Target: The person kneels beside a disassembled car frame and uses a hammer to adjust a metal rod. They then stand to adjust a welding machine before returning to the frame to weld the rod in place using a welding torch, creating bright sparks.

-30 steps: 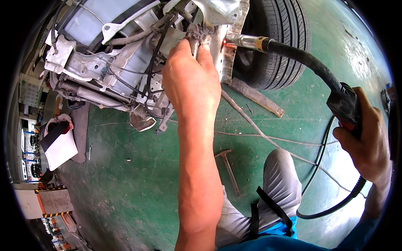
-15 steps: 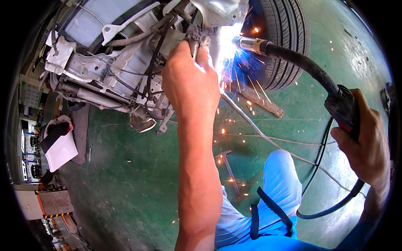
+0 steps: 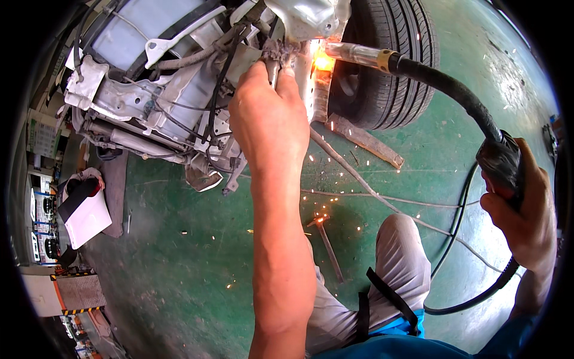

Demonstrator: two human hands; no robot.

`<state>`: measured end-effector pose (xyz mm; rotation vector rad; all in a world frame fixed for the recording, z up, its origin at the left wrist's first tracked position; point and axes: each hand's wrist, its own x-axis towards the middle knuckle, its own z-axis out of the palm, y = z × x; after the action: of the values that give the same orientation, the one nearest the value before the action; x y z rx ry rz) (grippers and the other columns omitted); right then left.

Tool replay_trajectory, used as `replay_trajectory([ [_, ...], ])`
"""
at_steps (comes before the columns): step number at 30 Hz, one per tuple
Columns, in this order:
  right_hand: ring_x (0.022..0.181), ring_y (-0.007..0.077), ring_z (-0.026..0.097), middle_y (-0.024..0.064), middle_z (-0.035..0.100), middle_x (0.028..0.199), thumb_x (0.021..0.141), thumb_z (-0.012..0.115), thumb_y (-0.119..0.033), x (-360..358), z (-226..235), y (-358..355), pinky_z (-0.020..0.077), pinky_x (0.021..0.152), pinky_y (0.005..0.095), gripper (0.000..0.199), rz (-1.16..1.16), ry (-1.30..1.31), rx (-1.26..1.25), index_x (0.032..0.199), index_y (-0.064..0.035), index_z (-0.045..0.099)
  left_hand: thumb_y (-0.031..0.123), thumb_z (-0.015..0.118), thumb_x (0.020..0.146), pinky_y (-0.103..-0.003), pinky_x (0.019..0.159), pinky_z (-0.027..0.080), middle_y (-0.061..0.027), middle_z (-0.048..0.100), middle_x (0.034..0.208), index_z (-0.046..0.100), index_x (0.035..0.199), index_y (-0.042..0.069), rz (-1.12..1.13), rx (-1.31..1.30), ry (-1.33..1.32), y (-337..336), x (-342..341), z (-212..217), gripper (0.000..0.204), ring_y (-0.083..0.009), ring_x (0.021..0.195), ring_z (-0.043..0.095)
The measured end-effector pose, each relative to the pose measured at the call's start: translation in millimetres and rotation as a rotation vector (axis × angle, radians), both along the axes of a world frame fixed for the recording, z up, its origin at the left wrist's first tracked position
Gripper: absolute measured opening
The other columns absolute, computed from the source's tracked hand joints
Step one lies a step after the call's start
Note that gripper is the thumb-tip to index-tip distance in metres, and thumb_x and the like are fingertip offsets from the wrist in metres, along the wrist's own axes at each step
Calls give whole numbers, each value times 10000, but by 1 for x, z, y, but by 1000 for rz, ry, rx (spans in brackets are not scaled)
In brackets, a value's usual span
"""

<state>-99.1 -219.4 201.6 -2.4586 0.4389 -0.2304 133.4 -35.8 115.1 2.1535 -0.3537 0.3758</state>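
My right hand (image 3: 526, 209) is closed round the black handle of a welding torch (image 3: 451, 93). The torch's metal nozzle points left at a glowing orange spot (image 3: 323, 61) on the edge of a bare metal car frame rail (image 3: 320, 99). My left hand (image 3: 269, 116) pinches a narrow grey metal piece (image 3: 272, 72) beside that rail, thumb on one side and fingers on the other. A ragged grey clump (image 3: 278, 51) sits just above its fingertips. What the piece joins to is hidden.
A tyre (image 3: 391, 66) stands right of the rail, with a wooden strip (image 3: 365, 140) below it. A hammer (image 3: 327, 248) lies on the green floor amid sparks. The torch cable (image 3: 472, 305) loops at lower right. Exposed car front parts (image 3: 149, 102) fill the upper left.
The bright blue-white arc has gone out, leaving an orange glow. The torch and right hand have shifted slightly right; the nozzle has drawn back a little. My left hand keeps its pinch.
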Motion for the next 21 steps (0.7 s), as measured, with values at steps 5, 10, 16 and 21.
replay_trajectory([
  [5, 558, 144, 479, 65, 515, 697, 727, 645, -74, -2, 0, -8, 407, 557, 310, 410, -14, 93, 110, 1109, 38, 547, 136, 613, 925, -505, 791, 491, -263, 683, 922, 639, 952, -37, -20, -24, -68, 3, 2, -3, 177, -454, 874, 651],
  [10, 587, 157, 524, 87, 553, 733, 721, 678, -101, 2, -5, -19, 438, 590, 328, 435, 51, 109, 107, 1106, 46, 540, 123, 607, 924, -505, 787, 490, -267, 682, 923, 642, 963, -38, -13, -39, -30, 0, 1, -2, 169, -453, 877, 652],
  [16, 575, 137, 586, 79, 622, 814, 718, 693, -114, 20, -8, -31, 499, 529, 284, 458, 5, 157, 245, 1123, 43, 547, 126, 609, 920, -501, 801, 495, -264, 684, 942, 642, 985, -37, -9, 0, -20, 2, 0, 1, 178, -451, 893, 657],
  [21, 563, 115, 578, 76, 627, 822, 710, 690, -95, 25, -7, -37, 491, 493, 268, 458, 17, 213, 273, 1124, 40, 546, 136, 615, 915, -500, 808, 500, -264, 684, 942, 632, 964, -48, -9, -9, -29, 1, 2, -2, 191, -456, 894, 657],
])
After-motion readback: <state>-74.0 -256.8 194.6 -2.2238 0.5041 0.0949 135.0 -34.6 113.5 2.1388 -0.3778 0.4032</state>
